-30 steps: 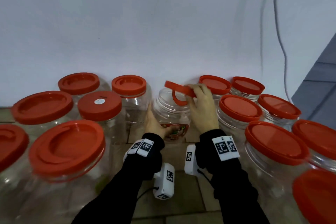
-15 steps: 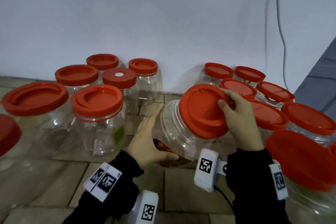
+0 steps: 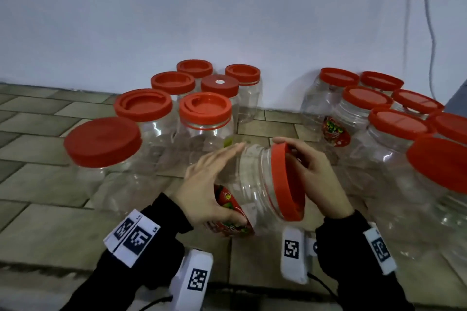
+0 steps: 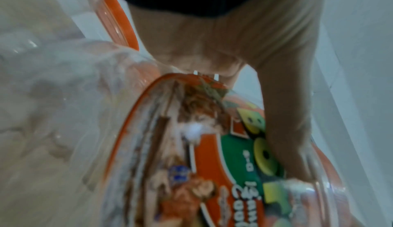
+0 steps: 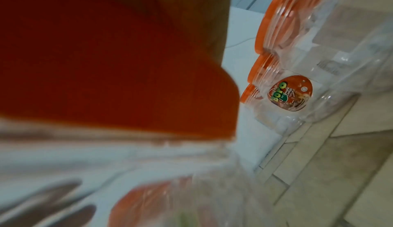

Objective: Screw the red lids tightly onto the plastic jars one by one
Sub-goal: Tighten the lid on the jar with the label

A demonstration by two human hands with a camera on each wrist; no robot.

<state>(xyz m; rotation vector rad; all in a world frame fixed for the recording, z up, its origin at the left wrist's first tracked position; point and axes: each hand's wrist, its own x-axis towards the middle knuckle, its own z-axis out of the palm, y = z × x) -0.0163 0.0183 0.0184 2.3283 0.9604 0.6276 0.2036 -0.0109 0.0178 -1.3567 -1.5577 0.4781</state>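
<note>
A clear plastic jar [image 3: 252, 179] with a red printed label is held tilted on its side above the tiled floor, its mouth pointing right. A red lid [image 3: 285, 179] sits on that mouth. My left hand [image 3: 237, 182] holds the jar's body, fingers laid along the far side and thumb [image 4: 285, 113] pressed on the label [image 4: 212, 146]. My right hand [image 3: 310, 174] grips the lid, with its fingers over the rim. The lid [image 5: 106, 62] fills the right wrist view, blurred. Whether its thread has caught is hidden.
Several lidded jars stand in a cluster at the left [image 3: 204, 118] and another at the right [image 3: 394, 134], one with a Boro label [image 5: 287, 94]. A white wall is behind them, with a cable [image 3: 429, 33] hanging at the right. Bare floor tiles [image 3: 50, 222] lie near left.
The jar came away from the wall toward me and tipped onto its side. The lid, first held tilted above the open mouth, now sits on it under my right hand.
</note>
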